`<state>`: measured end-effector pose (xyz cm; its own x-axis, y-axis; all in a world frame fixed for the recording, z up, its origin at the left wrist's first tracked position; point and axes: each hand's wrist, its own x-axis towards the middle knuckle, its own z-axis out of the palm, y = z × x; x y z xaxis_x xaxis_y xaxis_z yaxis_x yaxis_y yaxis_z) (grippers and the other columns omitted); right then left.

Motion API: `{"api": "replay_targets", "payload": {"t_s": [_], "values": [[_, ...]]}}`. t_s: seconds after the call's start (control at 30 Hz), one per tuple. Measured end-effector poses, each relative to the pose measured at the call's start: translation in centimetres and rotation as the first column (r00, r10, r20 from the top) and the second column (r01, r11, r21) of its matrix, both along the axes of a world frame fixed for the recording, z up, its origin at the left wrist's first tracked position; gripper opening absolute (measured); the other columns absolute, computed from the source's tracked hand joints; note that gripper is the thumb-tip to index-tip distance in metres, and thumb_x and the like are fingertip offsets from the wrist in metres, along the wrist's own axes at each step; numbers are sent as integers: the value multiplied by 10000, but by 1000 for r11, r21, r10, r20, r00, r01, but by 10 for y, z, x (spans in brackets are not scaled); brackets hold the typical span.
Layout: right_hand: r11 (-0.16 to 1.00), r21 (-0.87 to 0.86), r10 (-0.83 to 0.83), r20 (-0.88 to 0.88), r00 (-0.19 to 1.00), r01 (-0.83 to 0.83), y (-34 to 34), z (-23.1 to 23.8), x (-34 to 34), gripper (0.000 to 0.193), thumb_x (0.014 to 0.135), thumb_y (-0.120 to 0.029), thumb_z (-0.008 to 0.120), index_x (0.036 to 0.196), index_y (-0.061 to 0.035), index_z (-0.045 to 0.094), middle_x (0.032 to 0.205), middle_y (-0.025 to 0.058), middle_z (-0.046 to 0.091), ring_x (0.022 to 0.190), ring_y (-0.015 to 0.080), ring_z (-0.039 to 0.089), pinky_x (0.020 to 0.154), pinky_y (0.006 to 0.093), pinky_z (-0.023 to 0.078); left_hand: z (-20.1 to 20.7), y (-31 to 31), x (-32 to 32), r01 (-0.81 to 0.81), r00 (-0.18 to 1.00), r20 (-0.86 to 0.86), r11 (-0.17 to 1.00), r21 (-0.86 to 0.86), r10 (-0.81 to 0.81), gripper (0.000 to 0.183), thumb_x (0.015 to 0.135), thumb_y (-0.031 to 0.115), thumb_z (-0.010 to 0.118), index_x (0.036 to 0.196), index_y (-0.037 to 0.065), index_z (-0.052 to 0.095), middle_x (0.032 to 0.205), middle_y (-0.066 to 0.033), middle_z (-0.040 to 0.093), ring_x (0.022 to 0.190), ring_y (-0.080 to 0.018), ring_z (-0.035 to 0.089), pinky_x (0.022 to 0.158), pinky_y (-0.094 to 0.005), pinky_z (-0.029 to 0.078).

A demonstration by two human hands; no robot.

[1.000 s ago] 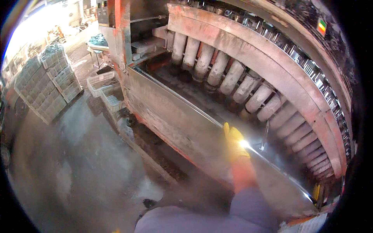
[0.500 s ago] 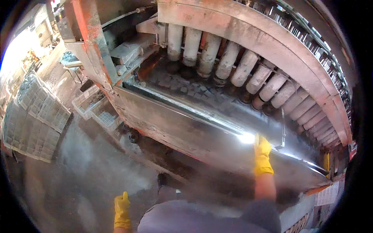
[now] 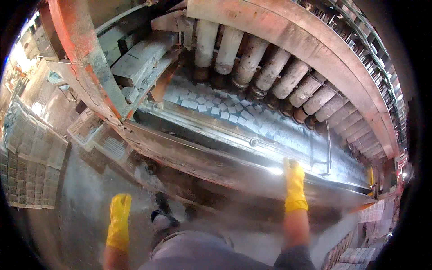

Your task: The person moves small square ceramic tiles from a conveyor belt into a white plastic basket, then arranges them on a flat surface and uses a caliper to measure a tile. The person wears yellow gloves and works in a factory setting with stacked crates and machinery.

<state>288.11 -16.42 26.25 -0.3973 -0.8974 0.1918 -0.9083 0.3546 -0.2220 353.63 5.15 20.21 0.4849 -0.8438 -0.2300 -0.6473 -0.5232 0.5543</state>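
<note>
Right hand (image 3: 295, 184), yellow-gloved: your fingers appear close together at the top edge of one long metal panel (image 3: 207, 163), though whether they grip or merely rest on it cannot be told. Left hand (image 3: 119, 216), likewise gloved: you hold it over the floor (image 3: 83, 191), well left of the right fingers, its finger state unclear, with stacked crates (image 3: 33, 175) farther left. Beyond your right fingertips: many small pale square pieces (image 3: 224, 115), lying beside a row of stout grey cylinders (image 3: 250, 63).
</note>
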Motion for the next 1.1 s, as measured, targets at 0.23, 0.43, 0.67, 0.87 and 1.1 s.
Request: {"api": "replay_targets", "payload": {"t_s": [0.23,0.43,0.67,0.87,1.1], "values": [[976,177,-161,181,970,129,-15,15,90,567,999,-571,583,1122,-43,748,786,121,767,600,238,752,743,356,584,79,-248,-11,582,796,344,478,-658,-497,337,874,153,805,1179,25,739,1162,-181,758,1073,-382,707,927,-449,550],[937,273,-288,240,927,220,-21,17,104,518,994,-513,632,1170,-35,727,757,94,752,526,210,698,576,336,566,33,-349,17,642,761,268,746,-178,-591,463,923,361,762,1255,42,713,1197,-186,745,1144,-386,682,1002,-469,521],[934,289,-249,96,964,212,-22,15,108,556,987,-534,593,1189,-35,730,794,161,756,598,267,741,743,381,588,35,-353,28,640,766,293,719,-271,-572,453,924,393,760,1215,47,735,1132,-153,768,1066,-346,716,936,-441,545],[936,265,-271,115,956,233,-38,16,121,550,983,-546,588,1190,-57,732,985,207,764,883,359,738,896,445,553,34,-367,34,580,812,341,725,-372,-474,370,916,399,742,1109,85,775,981,-140,783,939,-363,738,833,-468,565],[958,214,-235,196,952,193,-52,15,122,556,963,-556,612,1200,-69,735,1095,201,765,1028,377,720,960,454,530,32,-366,34,495,845,427,772,-398,-321,311,934,330,753,1098,66,768,973,-132,789,909,-321,756,808,-413,578]]}}
